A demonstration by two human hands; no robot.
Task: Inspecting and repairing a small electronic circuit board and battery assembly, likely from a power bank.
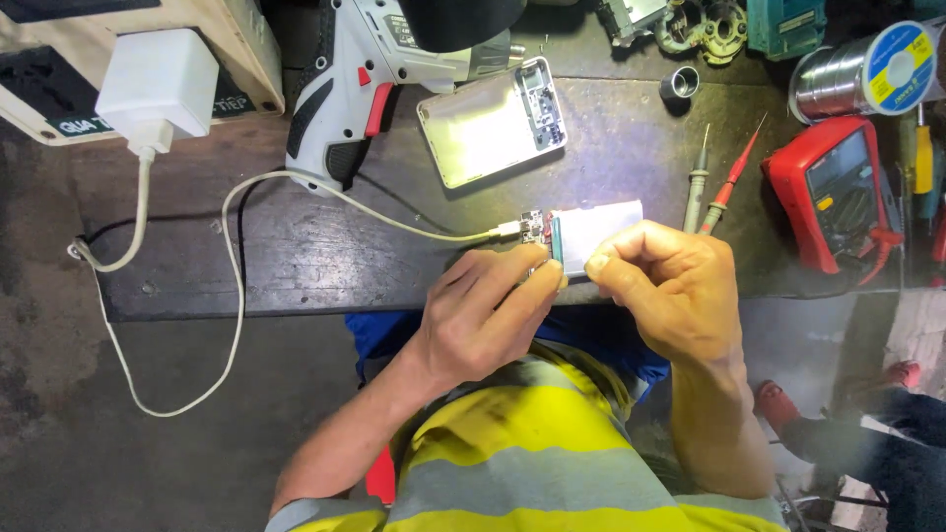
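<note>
At the near edge of the dark tabletop [296, 246], just past six o'clock from its centre, two hands meet over one silvery flat battery pack [596, 232] with one small circuit board [532, 229] at its nine o'clock end. The left hand [488, 315] comes in from seven o'clock, its fingers bent and pinched on the board end of the pack; the right hand [665, 291] comes in from five o'clock, fingers curled closed over the pack's near edge, so the pack sits between the two and partly under them. One white cable [232, 296] plugs into the board and loops away toward nine o'clock, up to one white charger plug [158, 84] seated in a beige socket box [246, 49] at ten o'clock. One white-and-grey cordless screwdriver [355, 89] lies at eleven o'clock, and one open white casing [493, 120] lies at twelve o'clock of the hands. At two o'clock lie two probes, one grey [698, 187] and one red [734, 175], beside one red multimeter [838, 192]. One solder spool [867, 74] sits beyond it, and one small metal ring [680, 83] stands at one o'clock
</note>
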